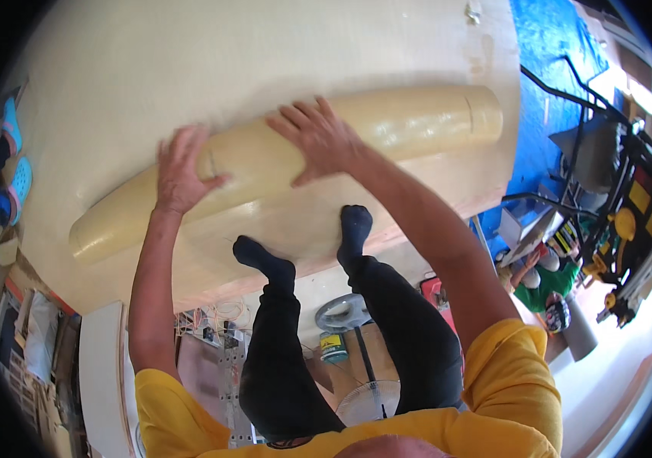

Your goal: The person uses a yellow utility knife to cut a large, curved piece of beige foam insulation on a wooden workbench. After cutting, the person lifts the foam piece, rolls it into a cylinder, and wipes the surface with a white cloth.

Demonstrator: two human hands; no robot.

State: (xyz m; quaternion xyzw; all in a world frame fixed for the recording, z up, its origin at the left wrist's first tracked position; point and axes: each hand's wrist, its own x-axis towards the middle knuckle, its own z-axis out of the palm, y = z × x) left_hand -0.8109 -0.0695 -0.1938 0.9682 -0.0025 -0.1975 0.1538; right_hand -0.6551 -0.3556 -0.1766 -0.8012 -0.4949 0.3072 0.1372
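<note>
A long roll of glossy tan sheet material (417, 123) lies crosswise on a large pale wooden panel (131, 86), just beyond my socked feet. Over the left part of the roll is my left hand (185, 169), fingers spread and slightly blurred. My right hand (320, 140) rests on or just over the roll near its middle, palm down with the fingers apart. Neither hand grips anything. Short dark marks show on the roll near its right end and beside my left hand. The roll's underside is hidden.
Blue sheeting (549, 46) and a black-framed machine (635, 200) are at the right, with a person in green (549, 286) below. Someone's turquoise clogs (19, 183) stand at the left. Below the panel's near edge are a fan (369, 401), a tub (332, 347) and cables (217, 315).
</note>
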